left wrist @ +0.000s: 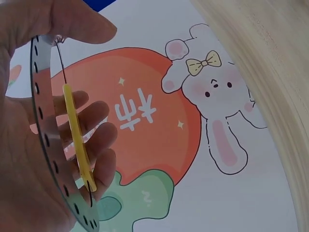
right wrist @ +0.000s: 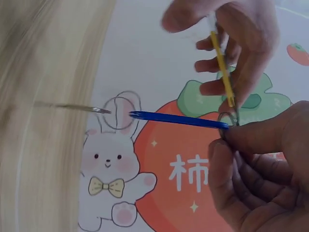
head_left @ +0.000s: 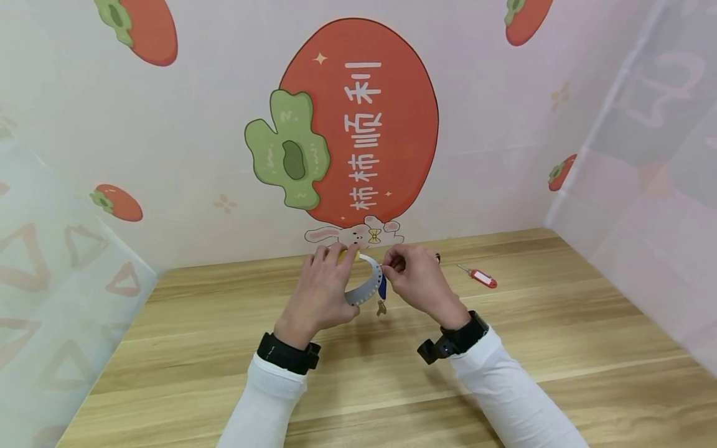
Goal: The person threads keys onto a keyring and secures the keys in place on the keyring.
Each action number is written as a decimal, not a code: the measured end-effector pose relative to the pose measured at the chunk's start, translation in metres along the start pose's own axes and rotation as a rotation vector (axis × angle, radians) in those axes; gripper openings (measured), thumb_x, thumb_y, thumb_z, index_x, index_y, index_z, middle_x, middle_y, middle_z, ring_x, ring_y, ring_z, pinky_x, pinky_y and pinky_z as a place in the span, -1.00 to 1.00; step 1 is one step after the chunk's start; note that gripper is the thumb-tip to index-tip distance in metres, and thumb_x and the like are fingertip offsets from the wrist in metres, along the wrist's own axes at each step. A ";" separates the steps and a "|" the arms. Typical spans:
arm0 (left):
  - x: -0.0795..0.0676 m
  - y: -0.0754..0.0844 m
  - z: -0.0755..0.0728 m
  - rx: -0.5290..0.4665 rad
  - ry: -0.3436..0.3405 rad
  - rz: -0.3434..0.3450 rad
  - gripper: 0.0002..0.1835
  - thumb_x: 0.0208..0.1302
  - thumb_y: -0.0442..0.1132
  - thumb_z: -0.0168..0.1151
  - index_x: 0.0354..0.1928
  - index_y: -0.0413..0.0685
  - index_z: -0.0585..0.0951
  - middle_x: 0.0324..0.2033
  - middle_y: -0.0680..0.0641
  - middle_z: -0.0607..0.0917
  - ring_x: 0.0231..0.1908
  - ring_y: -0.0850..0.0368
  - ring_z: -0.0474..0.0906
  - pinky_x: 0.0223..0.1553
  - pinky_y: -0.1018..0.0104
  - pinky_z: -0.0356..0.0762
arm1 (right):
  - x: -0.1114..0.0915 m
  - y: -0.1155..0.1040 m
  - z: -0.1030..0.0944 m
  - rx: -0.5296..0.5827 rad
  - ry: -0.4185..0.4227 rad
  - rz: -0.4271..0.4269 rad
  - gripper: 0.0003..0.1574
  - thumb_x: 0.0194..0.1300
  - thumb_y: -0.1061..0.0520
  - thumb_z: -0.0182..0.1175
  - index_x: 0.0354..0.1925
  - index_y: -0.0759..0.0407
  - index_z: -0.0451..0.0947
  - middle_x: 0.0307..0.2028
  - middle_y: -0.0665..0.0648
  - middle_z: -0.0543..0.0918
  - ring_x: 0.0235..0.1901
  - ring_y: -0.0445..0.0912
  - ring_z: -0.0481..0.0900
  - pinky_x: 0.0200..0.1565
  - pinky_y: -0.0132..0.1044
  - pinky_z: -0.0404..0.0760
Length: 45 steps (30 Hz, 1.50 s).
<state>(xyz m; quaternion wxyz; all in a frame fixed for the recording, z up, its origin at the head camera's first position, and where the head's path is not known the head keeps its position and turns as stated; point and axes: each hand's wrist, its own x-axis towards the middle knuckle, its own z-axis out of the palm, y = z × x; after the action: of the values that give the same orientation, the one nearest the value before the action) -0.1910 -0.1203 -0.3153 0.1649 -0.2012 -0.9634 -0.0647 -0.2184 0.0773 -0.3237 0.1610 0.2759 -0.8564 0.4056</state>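
My left hand (head_left: 322,289) grips a curved, pale strip (head_left: 366,291) with a row of holes along its edge, fingers at one end and thumb at the other. A yellow key tag (left wrist: 77,137) hangs on a thin wire ring near the thumb in the left wrist view. At the strip's right side, my right hand (head_left: 422,280) pinches a small metal ring (right wrist: 226,118) between thumb and forefinger, close against the strip. From that ring extends a blue key tag (right wrist: 178,119), with a key (head_left: 381,308) dangling below it on another ring.
A red key tag (head_left: 483,279) with its key lies on the wooden table (head_left: 224,348) right of my right hand. Some small black thing (head_left: 438,257) shows behind that hand. A printed wall (head_left: 476,155) stands at the table's back edge, with side panels left and right.
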 end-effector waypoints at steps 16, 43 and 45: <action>-0.004 -0.004 -0.004 -0.052 0.025 -0.040 0.08 -0.24 0.07 0.65 0.41 -0.10 0.39 0.19 -0.21 0.48 0.11 -0.20 0.42 0.10 -0.15 0.46 | -0.001 0.008 0.009 0.082 0.074 -0.048 -0.93 0.30 0.30 0.36 -0.25 0.27 0.64 -0.40 0.08 0.67 -0.46 -0.15 0.61 -0.40 -0.33 0.63; -0.003 -0.004 -0.006 -0.034 0.002 -0.054 0.05 -0.22 0.02 0.63 0.38 -0.16 0.39 0.19 -0.24 0.49 0.14 -0.26 0.43 0.10 -0.18 0.47 | 0.000 0.009 0.011 -0.174 0.197 -0.395 -0.85 0.12 0.42 0.44 -0.28 0.34 0.73 -0.36 0.15 0.73 -0.40 -0.08 0.70 -0.36 -0.30 0.69; -0.003 -0.004 -0.006 -0.027 -0.004 -0.052 0.05 -0.22 0.03 0.62 0.37 -0.17 0.39 0.19 -0.25 0.49 0.13 -0.26 0.43 0.08 -0.18 0.48 | -0.002 0.009 0.011 -0.201 0.200 -0.405 -0.84 0.11 0.42 0.44 -0.28 0.35 0.73 -0.35 0.16 0.71 -0.38 -0.05 0.70 -0.34 -0.28 0.69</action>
<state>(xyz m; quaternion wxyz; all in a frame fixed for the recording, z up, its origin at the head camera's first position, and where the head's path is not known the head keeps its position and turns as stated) -0.1883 -0.1262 -0.3112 0.1586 -0.1786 -0.9676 -0.0813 -0.2229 0.0734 -0.3370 0.3496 0.3833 -0.7994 0.3029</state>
